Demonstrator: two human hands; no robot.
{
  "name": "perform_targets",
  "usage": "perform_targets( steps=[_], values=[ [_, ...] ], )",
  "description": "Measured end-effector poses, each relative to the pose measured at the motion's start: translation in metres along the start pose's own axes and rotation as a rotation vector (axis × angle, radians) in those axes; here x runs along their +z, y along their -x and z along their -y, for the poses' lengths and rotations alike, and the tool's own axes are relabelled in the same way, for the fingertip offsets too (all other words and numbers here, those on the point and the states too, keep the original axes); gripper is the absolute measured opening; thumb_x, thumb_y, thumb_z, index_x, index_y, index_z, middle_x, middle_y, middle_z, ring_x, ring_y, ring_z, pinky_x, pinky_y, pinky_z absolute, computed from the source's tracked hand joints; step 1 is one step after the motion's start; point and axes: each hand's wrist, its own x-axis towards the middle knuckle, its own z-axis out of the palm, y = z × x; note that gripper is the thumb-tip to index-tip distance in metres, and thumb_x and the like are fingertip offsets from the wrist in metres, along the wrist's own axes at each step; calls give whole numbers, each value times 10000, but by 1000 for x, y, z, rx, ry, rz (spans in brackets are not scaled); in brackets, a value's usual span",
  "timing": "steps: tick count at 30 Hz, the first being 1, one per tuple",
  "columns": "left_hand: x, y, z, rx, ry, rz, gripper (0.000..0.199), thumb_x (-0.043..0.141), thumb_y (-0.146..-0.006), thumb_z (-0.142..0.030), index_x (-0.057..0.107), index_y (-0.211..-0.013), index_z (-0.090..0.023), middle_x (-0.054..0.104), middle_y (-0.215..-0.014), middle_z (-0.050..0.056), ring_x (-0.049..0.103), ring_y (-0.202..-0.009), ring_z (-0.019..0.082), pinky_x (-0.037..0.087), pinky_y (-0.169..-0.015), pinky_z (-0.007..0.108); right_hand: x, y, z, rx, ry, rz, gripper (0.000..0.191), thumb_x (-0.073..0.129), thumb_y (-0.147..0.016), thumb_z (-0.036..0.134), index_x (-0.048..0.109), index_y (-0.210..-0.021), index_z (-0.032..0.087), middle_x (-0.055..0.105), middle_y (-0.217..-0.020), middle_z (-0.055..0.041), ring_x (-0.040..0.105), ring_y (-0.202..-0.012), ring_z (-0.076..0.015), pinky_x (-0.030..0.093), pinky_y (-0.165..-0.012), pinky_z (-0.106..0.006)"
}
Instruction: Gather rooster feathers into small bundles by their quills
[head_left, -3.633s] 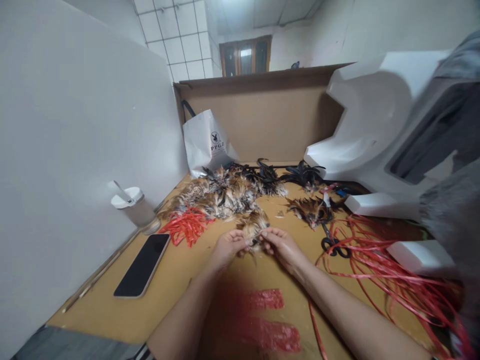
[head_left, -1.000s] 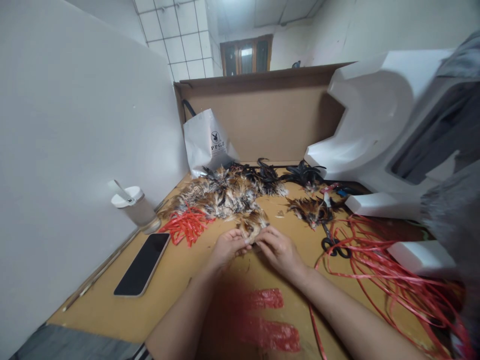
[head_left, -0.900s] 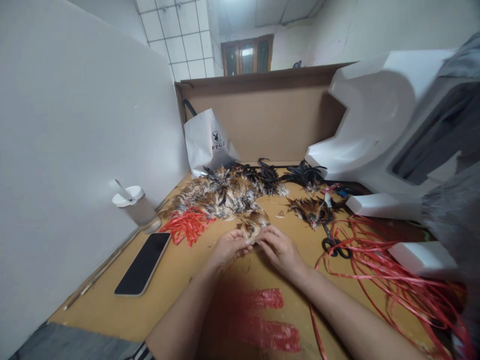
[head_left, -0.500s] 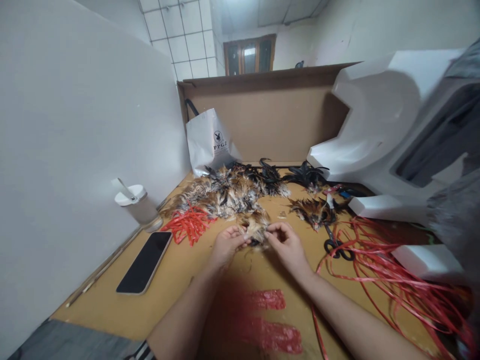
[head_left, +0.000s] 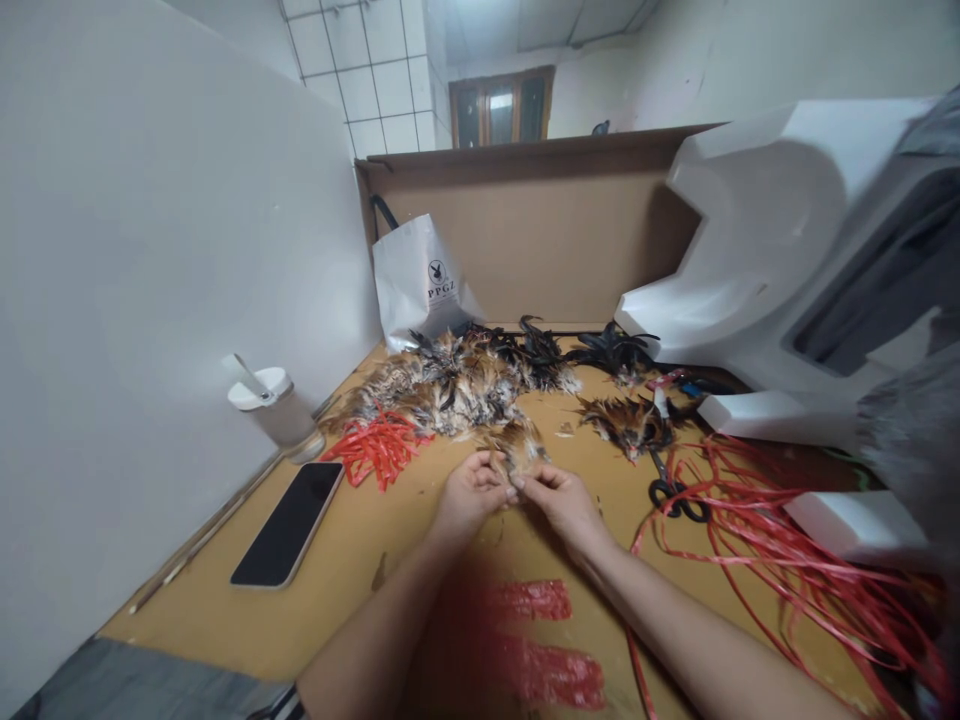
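Observation:
Brown and tan feathers (head_left: 517,445) are bunched between my two hands over the middle of the table. My left hand (head_left: 476,487) pinches them from the left near their lower end. From the right, my right hand (head_left: 559,500) has its thumb and forefinger closed on the same feathers, its fingertips close against those of the left. Just beyond lies a large heap of brown, white and black feathers (head_left: 457,385). To the left of it sits a pile of short red plastic strips (head_left: 382,447). A separate brown feather bunch (head_left: 626,425) rests to the right.
A phone (head_left: 289,525) and a lidded cup (head_left: 277,415) stand at left. Black-handled scissors (head_left: 679,498) lie beside long red plastic strands (head_left: 787,540) at right. White foam packing (head_left: 757,240) leans at the right, a white bag (head_left: 420,280) at the back.
My hands have come closer together, and my right hand has moved left and slightly down. Both still hold the feathers.

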Motion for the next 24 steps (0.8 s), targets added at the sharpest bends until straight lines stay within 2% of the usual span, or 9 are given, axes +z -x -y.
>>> perform_targets(
  steps=[5, 9, 19, 24],
  values=[
    [-8, -3, 3, -75, -23, 107, 559, 671, -601, -320, 434, -1065, -119, 624, -643, 44, 593, -573, 137, 433, -530, 222, -6, -3, -2, 89, -20, -4, 263, 685, -570, 375, 595, -564, 128, 532, -469, 29, 398, -444, -69, 264, -478, -209],
    [-11, -3, 4, -44, -67, 143, 561, 644, -632, -340, 428, -1104, -127, 622, -654, 47, 592, -565, 137, 432, -507, 218, -10, -6, -2, 162, 5, 23, 280, 699, -547, 361, 553, -511, 125, 455, -409, 54, 308, -398, -47, 175, -439, -211],
    [-3, 1, 4, -3, -132, 65, 738, 645, -623, -350, 299, -1220, -89, 592, -554, 10, 551, -468, 128, 407, -448, 222, -11, -5, -3, 193, 90, 52, 281, 682, -562, 375, 559, -505, 128, 450, -388, 49, 300, -376, -47, 155, -418, -216],
    [-3, 1, 2, 9, -93, 79, 840, 640, -631, -354, 187, -1282, -77, 599, -537, 14, 545, -445, 128, 396, -429, 213, -9, -3, 1, 211, 65, 73, 293, 689, -547, 388, 562, -513, 127, 445, -377, 51, 300, -364, -44, 161, -406, -213]
  ],
)
